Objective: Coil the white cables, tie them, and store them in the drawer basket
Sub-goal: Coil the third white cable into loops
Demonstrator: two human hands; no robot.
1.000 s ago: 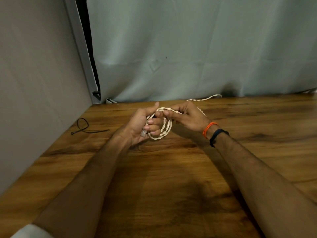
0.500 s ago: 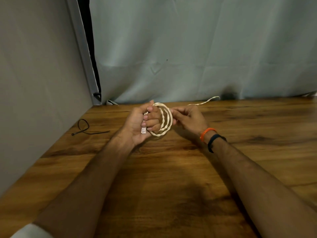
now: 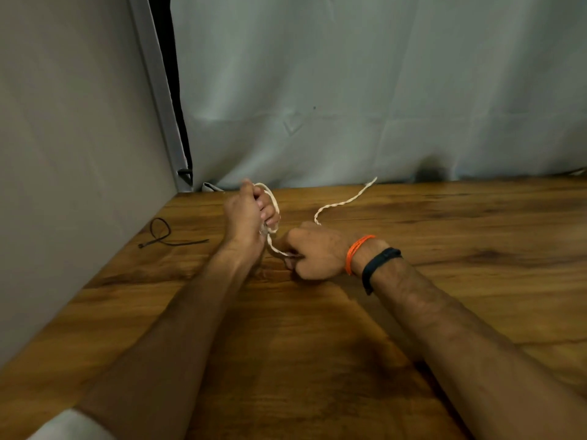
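A person sits at a wooden table [image 3: 444,312] and works with a white cable [image 3: 344,203]. The left hand [image 3: 246,217] is up off the table with its fingers curled tight around a small bunch of cable loops. One loop sticks out over the top of the fingers, and more loops show along the side of the fist. A short bit of cable runs down from the bottom of the left hand to the right hand [image 3: 313,255]. The right hand sits low, just beside the left wrist, close to the table top. Its fingers are curled in and they pinch that bit of cable, which looks pulled straight between the two hands. From behind the right hand, the loose end of the cable snakes away across the table toward the back. It is twisted like a rope and its tip lies near the gray cloth [image 3: 381,90] that hangs behind the table. The right wrist wears an orange string [image 3: 357,250] and, next to it, a black band [image 3: 379,265]. A bit of white sleeve [image 3: 70,427] shows at the bottom left corner, on the left arm. On the left part of the table lies a thin black tie [image 3: 162,235] with a loop in it, well apart from both hands and near the plain wall [image 3: 63,154] on that side.
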